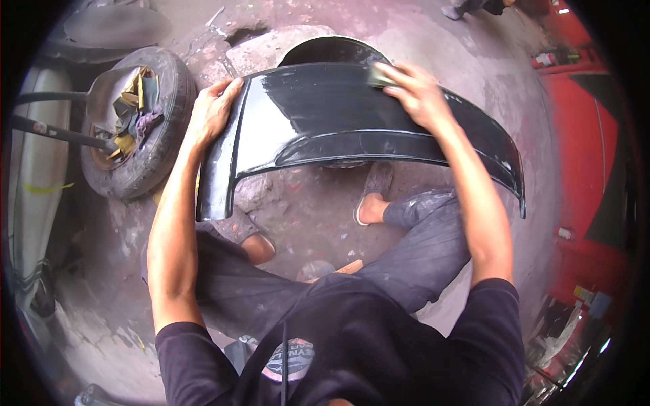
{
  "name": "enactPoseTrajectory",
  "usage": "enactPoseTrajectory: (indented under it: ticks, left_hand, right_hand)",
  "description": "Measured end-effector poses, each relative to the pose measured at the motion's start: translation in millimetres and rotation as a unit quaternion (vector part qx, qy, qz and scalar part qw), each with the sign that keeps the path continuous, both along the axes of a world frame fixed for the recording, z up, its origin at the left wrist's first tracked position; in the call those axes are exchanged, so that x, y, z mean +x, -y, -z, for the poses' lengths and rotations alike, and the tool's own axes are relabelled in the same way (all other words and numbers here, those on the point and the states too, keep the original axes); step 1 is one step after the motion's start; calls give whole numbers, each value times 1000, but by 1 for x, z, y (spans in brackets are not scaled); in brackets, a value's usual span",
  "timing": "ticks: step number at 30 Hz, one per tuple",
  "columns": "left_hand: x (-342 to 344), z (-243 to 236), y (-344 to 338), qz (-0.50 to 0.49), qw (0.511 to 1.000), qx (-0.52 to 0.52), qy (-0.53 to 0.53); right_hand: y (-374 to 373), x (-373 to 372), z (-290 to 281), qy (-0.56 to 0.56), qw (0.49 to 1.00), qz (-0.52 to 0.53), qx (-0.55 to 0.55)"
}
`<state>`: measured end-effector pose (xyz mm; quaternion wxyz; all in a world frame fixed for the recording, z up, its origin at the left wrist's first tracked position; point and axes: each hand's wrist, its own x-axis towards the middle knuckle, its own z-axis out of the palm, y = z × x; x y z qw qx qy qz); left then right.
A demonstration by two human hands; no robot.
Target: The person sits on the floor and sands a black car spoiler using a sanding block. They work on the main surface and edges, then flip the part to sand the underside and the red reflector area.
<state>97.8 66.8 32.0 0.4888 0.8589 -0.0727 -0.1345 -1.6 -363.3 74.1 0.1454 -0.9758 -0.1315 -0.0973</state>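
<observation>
A glossy black curved car body panel (325, 101), like a spoiler, spans the space before my knees. My left hand (215, 114) is closed around its upper left edge, thumb toward the top. With my right hand (421, 96) I grip a small grey-green sanding pad (381, 77), pressed near the panel's far edge, right of the middle. The pad's right part is hidden by my fingers. White light reflects off the panel's left part. Behind the panel shows the rim of a dark round basin (333, 49); the panel hides most of it.
To the left lies a tyre (177, 101), with a tray of folded sandpaper scraps and rags (139, 111) on it. Red car bodywork (582, 155) stands along the right. My sandalled feet are on the stained concrete floor (298, 223). Another person's foot (452, 12) shows at the top.
</observation>
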Motion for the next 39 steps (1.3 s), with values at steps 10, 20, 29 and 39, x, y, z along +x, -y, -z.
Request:
enactPoseTrajectory:
  ticks: [10, 20, 29, 39]
  left_hand:
    - [13, 1, 0, 31, 999, 11, 32]
    - [6, -2, 9, 21, 1000, -14, 4]
    - [14, 8, -13, 27, 999, 24, 26]
    - [11, -7, 11, 35, 999, -3, 25]
  right_hand:
    - [-158, 53, 13, 80, 994, -68, 28]
    - [90, -58, -18, -14, 995, 98, 23]
    - [-126, 45, 14, 55, 992, -97, 53]
    - [80, -58, -11, 10, 992, 120, -22]
